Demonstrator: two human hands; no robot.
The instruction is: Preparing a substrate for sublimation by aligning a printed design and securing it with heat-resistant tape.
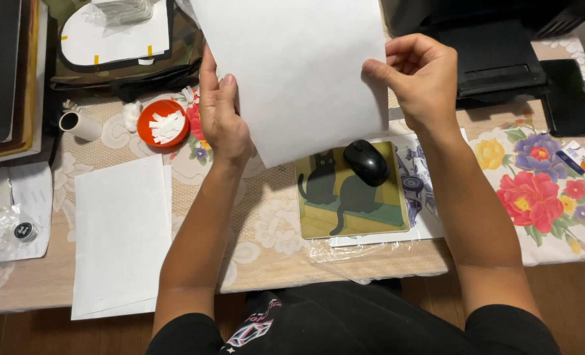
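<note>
Both arms reach forward. The left hand [221, 118] and the right hand [418, 75] each pinch a side of the white paper [299, 66], holding it above the table [266, 256].

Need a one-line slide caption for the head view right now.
Both hands, left and right, hold a white sheet above a cat mousepad and black mouse.

Home desk: floral tablecloth [536, 190], computer mouse [366, 162] on cat mousepad [351, 204], black printer [489, 52].
</note>
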